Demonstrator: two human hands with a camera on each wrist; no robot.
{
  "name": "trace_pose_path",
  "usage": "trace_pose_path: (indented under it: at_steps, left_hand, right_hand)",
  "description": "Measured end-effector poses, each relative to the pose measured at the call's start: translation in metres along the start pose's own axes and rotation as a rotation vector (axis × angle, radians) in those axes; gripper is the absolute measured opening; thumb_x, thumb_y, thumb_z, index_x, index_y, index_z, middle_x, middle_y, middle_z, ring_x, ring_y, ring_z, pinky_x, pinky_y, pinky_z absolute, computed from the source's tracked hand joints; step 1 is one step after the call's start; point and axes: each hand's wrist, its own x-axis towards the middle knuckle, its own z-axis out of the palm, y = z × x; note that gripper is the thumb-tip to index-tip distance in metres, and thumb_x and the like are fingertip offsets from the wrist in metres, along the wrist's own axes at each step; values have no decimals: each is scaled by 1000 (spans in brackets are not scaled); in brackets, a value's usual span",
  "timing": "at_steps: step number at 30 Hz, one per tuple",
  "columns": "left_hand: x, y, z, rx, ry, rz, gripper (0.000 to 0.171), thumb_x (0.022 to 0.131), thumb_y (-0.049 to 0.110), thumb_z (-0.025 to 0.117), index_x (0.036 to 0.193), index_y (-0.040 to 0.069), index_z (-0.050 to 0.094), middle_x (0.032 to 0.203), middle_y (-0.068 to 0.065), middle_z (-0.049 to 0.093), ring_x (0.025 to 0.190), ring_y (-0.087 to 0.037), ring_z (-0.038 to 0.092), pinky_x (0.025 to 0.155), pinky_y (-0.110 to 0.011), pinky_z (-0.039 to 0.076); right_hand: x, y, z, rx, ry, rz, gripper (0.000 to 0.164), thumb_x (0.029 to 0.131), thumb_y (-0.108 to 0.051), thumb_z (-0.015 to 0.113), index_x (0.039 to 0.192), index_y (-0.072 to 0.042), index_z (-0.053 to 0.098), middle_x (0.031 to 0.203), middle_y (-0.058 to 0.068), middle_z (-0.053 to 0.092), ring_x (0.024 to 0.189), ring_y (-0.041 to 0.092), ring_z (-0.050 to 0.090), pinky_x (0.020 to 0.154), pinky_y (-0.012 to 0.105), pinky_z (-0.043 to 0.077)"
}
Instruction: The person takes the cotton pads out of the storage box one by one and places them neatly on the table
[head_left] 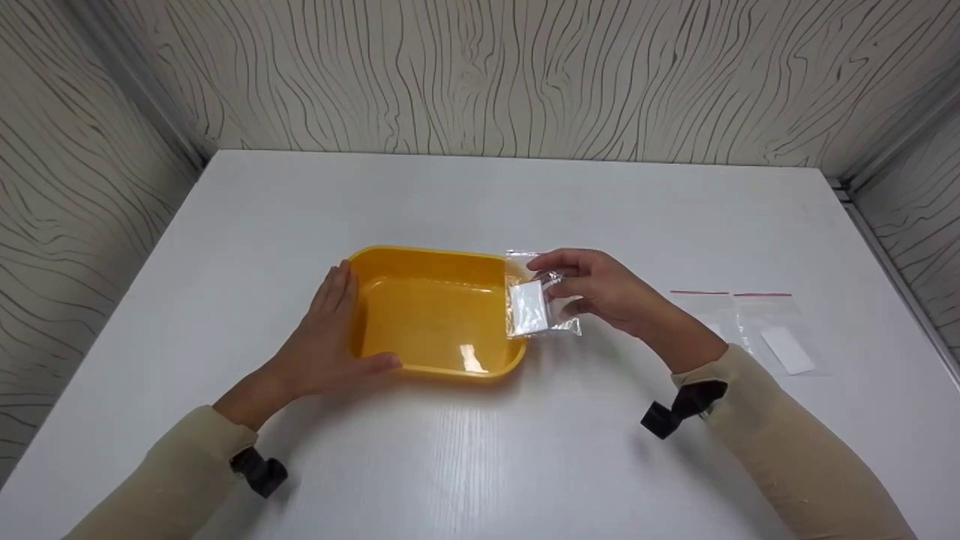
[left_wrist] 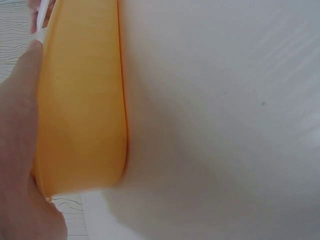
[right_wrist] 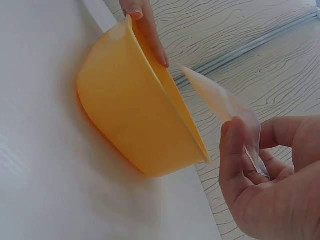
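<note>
A yellow plastic basin (head_left: pixel 427 322) stands on the white table, with nothing lying in it. At its left end rests my left hand (head_left: pixel 319 356), fingers straight along the side and thumb over the near rim. My right hand (head_left: pixel 611 292) pinches a clear plastic bag (head_left: pixel 531 307) with a white card-like piece in it. The bag hangs over the basin's right end. In the right wrist view this bag (right_wrist: pixel 225 100) is tilted between thumb and fingers, above the basin's rim. The left wrist view shows the basin's yellow outer wall (left_wrist: pixel 82 100) beside my left hand.
Two more clear bags with red seal strips lie on the table at the right, partly behind my right forearm; the outer bag (head_left: pixel 787 337) shows a white piece inside. The white table (head_left: pixel 465 202) meets a wood-grain patterned wall (head_left: pixel 480 75) at the back.
</note>
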Motion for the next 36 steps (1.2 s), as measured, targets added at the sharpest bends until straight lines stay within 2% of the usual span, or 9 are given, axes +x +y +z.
trace_pose_path:
  at_steps: [10,22,36]
  left_hand:
    - [0,0,0,0,0,1,131,82,68,71,159,-5,-4,169,-19,-11,155,-34,-12,123,-56,10]
    - [-1,0,-1,-1,14,13,130,82,67,72,158,-8,-1,168,-23,-9,155,-36,-11,124,-56,10]
    - [-1,-1,1,7,6,4,131,81,71,69,159,-6,-3,169,-20,-10,155,-35,-11,123,-56,13]
  right_hand:
    - [-8,5,-10,-1,15,0,50,92,3,63,141,3,53,122,6,64,94,20,62,72,24,56]
    - [-21,12,-23,28,32,5,46,92,2,64,138,0,56,119,4,65,92,16,62,73,23,56]
    - [-36,22,-41,8,41,15,44,93,0,65,136,-2,59,120,2,64,91,14,61,74,23,55]
